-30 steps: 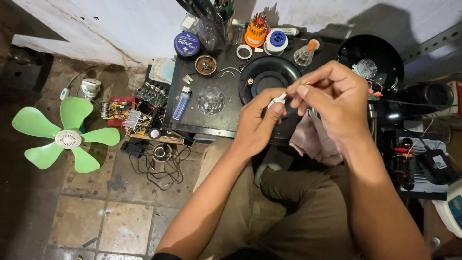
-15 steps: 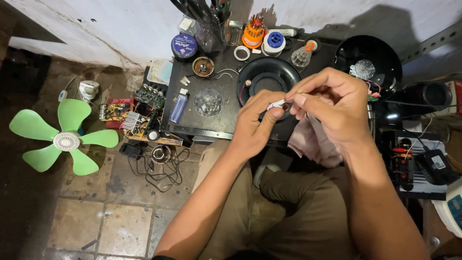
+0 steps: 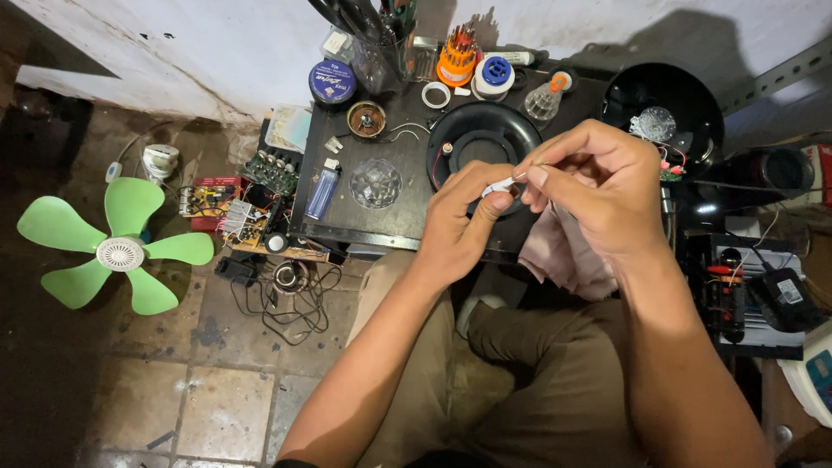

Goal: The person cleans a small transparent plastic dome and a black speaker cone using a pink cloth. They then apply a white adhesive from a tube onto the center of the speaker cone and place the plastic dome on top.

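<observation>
Both hands meet over the dark bench, just in front of a black round housing. The left hand has its grip pressed together on a small white part, thumb and forefinger pinching its near end. The right hand has its fingertips closed on the far end, where a thin wire seems to leave the part, though that detail is too small to be sure of. The part itself is held in the air above the housing, touching nothing but the fingers.

To do this fine work well, I judge that the left hand should act as the steady clamp while the right does the delicate pulling or twisting, with the forearms braced against the knees to damp any tremble. Keeping the part low over the bench would let anything dropped land among the parts there instead of on the tiled floor.

Near the hands lie a pink cloth on the lap, a clear faceted dome, a blue lighter and, further back, an orange holder of screwdriver bits. Green fan blades lie on the floor to the left, well apart, beside some circuit boards.
</observation>
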